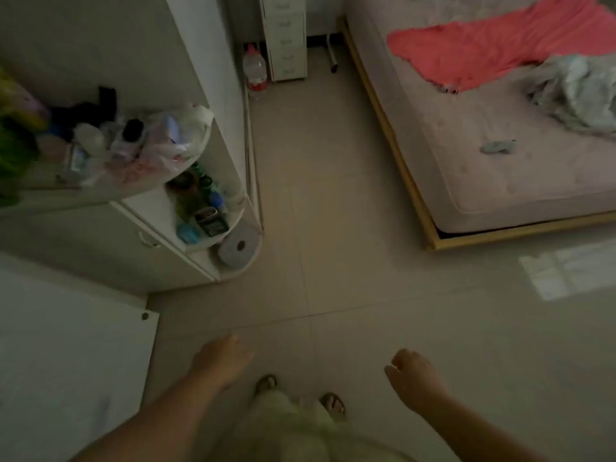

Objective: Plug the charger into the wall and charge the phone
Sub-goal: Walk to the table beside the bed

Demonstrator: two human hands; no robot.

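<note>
Standing mid-floor, lower centre of frame; left hand point(221, 360) loosely curled, right hand point(411, 378) in a loose fist, neither visibly holding anything. No charger, phone or wall socket in view. Dim and blurred. Risks: hunting blind among cluttered shelves point(196, 208) at left, knocking the toilet roll point(239, 245) off, tripping on bed frame point(430, 236) at right.
</note>
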